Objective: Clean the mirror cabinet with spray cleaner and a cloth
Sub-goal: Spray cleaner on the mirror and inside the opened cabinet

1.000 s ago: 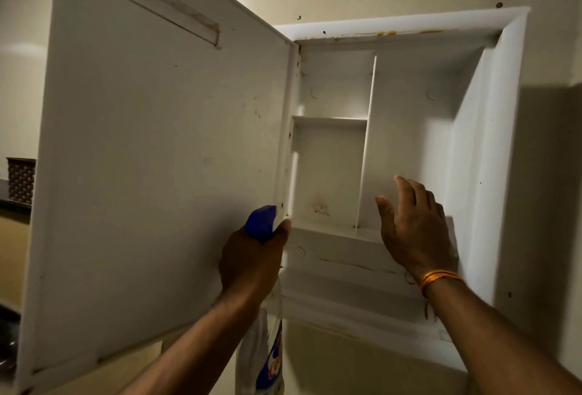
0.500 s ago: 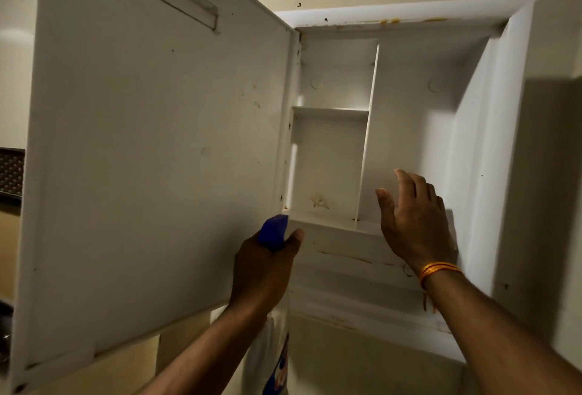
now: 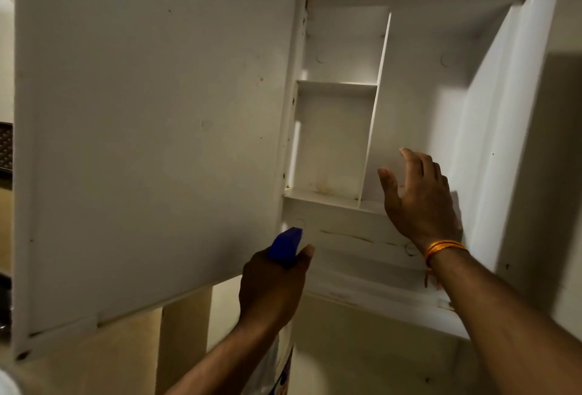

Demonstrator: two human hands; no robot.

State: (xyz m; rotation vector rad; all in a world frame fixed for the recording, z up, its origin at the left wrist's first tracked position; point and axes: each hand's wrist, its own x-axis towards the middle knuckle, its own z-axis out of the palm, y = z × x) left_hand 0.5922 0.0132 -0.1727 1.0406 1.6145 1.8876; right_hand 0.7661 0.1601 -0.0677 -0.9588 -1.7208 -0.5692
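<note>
The mirror cabinet (image 3: 491,129) hangs on the wall with its door (image 3: 151,142) swung wide to the left, so only the door's dull white back shows. The left hand (image 3: 271,290) is clamped round the neck of the spray bottle (image 3: 285,245), thumb up beside the blue trigger head, which points toward the lower part of the cabinet interior. The right hand (image 3: 419,199) is empty, fingers spread and loose, reaching in over the lower shelf (image 3: 321,197) in front of the tall right compartment; whether it touches the back panel cannot be told.

The bottle looks like light plastic, probably slick once wet — best held just under the head, as it is, one finger free for the trigger. The cabinet seems thin moulded plastic, stiff enough to wipe, though the slim divider (image 3: 374,104) may flex under a hard push.

No cloth is in view. The mirror face is turned away, the bottle's body is mostly cut off below and its label unreadable, and the dim light makes the brownish stains on the shelf hard to judge.
</note>
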